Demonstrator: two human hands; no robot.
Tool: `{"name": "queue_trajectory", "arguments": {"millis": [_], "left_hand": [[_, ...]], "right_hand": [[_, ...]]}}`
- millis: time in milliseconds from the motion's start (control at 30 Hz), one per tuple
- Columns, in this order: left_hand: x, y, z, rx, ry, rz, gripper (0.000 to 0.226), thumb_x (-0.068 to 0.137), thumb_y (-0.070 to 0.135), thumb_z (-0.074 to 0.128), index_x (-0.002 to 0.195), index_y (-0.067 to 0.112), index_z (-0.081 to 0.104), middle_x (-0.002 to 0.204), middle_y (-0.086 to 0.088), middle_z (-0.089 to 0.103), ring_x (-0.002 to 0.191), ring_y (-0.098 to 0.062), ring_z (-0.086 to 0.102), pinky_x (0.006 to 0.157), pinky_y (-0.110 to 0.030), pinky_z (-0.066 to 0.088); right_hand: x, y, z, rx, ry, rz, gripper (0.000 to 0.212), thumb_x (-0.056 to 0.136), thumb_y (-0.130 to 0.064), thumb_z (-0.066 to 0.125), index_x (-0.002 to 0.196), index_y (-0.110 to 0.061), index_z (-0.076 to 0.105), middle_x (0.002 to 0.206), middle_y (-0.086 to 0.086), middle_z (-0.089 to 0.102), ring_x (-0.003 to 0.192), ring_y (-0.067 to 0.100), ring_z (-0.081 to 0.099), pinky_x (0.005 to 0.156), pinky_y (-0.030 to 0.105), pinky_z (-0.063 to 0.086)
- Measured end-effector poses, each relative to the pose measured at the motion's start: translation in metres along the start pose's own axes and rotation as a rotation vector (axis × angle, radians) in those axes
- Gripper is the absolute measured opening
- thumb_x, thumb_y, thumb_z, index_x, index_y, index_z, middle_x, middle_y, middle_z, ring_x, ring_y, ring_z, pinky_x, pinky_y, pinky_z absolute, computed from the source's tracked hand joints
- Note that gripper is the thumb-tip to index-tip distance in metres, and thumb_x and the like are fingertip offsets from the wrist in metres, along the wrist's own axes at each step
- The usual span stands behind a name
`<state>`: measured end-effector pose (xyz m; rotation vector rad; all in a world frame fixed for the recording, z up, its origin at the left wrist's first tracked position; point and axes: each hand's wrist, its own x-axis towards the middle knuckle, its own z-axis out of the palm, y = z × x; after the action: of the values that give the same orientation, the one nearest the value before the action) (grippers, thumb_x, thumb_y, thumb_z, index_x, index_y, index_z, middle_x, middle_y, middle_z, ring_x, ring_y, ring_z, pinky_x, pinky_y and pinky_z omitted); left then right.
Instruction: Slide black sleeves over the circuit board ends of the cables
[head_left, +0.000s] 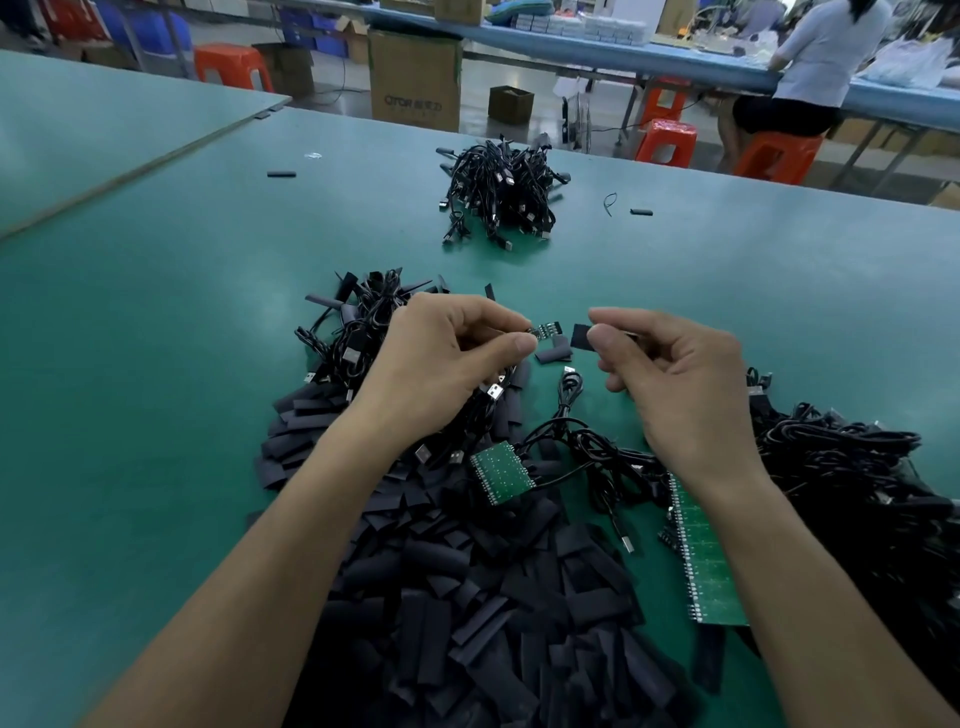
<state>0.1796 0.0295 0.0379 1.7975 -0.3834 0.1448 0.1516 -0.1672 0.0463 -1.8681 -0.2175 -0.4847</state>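
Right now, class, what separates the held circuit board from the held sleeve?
Head view: between circuit board and sleeve, only a small gap, table behind.

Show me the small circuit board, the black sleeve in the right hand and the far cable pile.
small circuit board (546, 329): head view, its exposed end.
black sleeve (580, 336): head view, its free end.
far cable pile (497, 189): head view, its middle.

The tall cardboard box (415, 62) standing beyond the far edge of the worktop (208, 312) carried grey print on its front face reading "OTOR", followed by characters too blurred to read.
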Motion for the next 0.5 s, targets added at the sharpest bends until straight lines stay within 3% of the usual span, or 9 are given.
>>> {"name": "queue_trajectory", "arguments": {"millis": [133,267,333,500], "left_hand": [[-0.0002,-0.0004,0.0005,-0.009,-0.011,-0.01,0.007,0.086,0.018,0.078,0.093,0.02,0.076,0.074,0.005,0.075,0.061,0.0,0.065,0.059,-0.012,0.049],[0.0004,-0.0011,0.0015,-0.002,-0.016,-0.01,0.008,0.085,0.019,0.079,0.091,0.024,0.076,0.072,0.008,0.074,0.061,-0.001,0.065,0.06,-0.016,0.05],[0.0001,-0.0012,0.0012,-0.006,-0.018,-0.007,0.008,0.085,0.019,0.079,0.09,0.024,0.076,0.072,0.008,0.075,0.061,-0.001,0.065,0.061,-0.016,0.051],[-0.0005,-0.0006,0.0009,-0.009,-0.022,0.002,0.01,0.086,0.017,0.078,0.088,0.026,0.074,0.076,0.008,0.076,0.068,-0.003,0.07,0.062,-0.014,0.053]], "right_hand": [[0.0002,0.0023,0.0023,0.009,-0.008,0.01,0.017,0.087,-0.019,0.075,0.092,-0.035,0.072,0.068,-0.019,0.071,0.057,0.0,0.063,0.061,0.013,0.05],[-0.0003,0.0039,0.0019,0.001,-0.025,0.042,0.025,0.071,-0.03,0.084,0.092,-0.038,0.073,0.082,-0.015,0.076,0.072,0.004,0.071,0.073,0.016,0.055],[-0.0001,0.0047,0.0028,-0.013,-0.031,0.033,0.025,0.072,-0.027,0.085,0.092,-0.038,0.073,0.083,-0.016,0.076,0.076,0.005,0.072,0.075,0.017,0.056],[-0.0001,0.005,0.0063,0.051,-0.002,0.012,0.017,0.082,-0.014,0.079,0.092,-0.027,0.073,0.074,-0.01,0.075,0.066,0.007,0.071,0.063,0.013,0.051]]}}
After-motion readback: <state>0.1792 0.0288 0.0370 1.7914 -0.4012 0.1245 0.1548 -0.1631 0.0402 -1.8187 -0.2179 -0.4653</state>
